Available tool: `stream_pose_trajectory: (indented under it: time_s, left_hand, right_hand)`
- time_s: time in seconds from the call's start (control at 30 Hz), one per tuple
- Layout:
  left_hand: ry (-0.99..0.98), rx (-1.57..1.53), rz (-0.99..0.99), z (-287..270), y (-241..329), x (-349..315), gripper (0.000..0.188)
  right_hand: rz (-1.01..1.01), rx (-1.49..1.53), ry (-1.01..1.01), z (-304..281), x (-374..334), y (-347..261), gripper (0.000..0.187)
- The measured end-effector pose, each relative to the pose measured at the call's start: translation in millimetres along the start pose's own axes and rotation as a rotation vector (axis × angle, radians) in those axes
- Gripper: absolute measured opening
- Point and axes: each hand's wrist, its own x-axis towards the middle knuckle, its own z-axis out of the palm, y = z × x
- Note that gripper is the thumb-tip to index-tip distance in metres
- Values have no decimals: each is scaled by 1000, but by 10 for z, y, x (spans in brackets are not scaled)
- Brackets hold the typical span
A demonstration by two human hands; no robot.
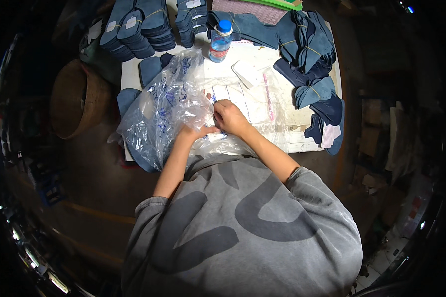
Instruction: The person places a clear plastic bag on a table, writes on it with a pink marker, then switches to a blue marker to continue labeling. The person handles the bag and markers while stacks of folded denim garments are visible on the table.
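My left hand (195, 131) reaches into or beneath a crumpled clear plastic bag (156, 111) with blue handwriting on it. Its thumb and fingertips stretch out apart over a white lined sheet (231, 99), while film covers the middle of the hand. Close beside it, my right hand (229, 118) is curled with its fingers pressed together above the sheet. A small dark bit shows by those fingers, but what they hold is hidden. More clear film spreads to the right of the sheet and along the table's near edge.
Banded stacks of dark blue cut pieces (153, 22) stand at the back left, with more bundles (309, 47) at the right. A blue-capped bottle (220, 42) stands behind the bag, near a folded white slip (244, 74). A round brown bin (74, 99) is left of the table.
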Motion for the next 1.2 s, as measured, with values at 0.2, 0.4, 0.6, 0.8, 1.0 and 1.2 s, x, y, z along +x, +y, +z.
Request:
stream_pose_trajectory:
  time_s: [0.2, 0.4, 0.6, 0.8, 1.0, 1.2]
  left_hand:
    - [-63, -21, -54, 7, -7, 10, 143]
    - [-81, -97, -61, -11, -1, 19, 145]
    - [-62, 0, -15, 17, -64, 35, 143]
    - [-290, -162, -136, 112, -128, 62, 109]
    - [-239, -95, -126, 88, -121, 78, 112]
    - [-237, -101, -156, -10, -79, 8, 116]
  right_hand:
    - [-49, -1, -46, -10, -162, -33, 6]
    - [-63, -30, 105, 22, 177, 82, 4]
    - [-105, 6, -103, -38, -119, -2, 9]
    - [-125, 13, 18, 40, 52, 85, 13]
    - [-89, -77, -130, -101, -38, 24, 13]
    - [11, -41, -127, 27, -77, 154, 6]
